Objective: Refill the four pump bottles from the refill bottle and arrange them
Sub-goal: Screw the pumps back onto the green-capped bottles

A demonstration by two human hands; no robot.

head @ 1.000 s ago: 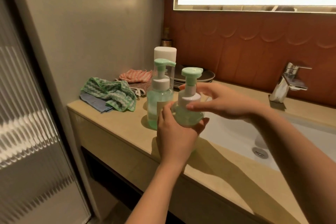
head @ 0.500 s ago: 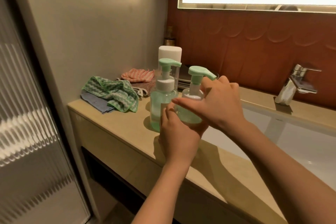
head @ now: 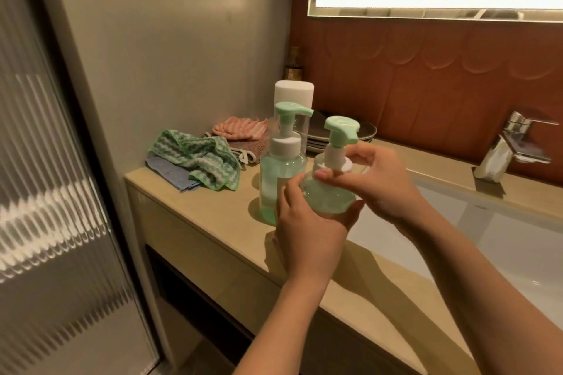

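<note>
My left hand point(head: 307, 228) grips the round green body of a short pump bottle point(head: 329, 195) from below, just above the counter's front. My right hand point(head: 374, 183) pinches its white collar under the green pump head, whose spout points right. A taller green pump bottle point(head: 281, 170) stands on the beige counter point(head: 213, 216) right behind and left of it. A clear bottle with a white cap point(head: 294, 94) stands further back. No other pump bottles are in view.
Green, blue and pink cloths point(head: 195, 158) lie at the counter's left end by the wall. Dark plates point(head: 359, 131) are stacked at the back. The white sink basin point(head: 502, 240) and chrome tap point(head: 511, 146) are to the right.
My right hand has turned on the short bottle's collar, and the pump spout has swung from facing me round to the right. My left hand keeps its grip on the body.
</note>
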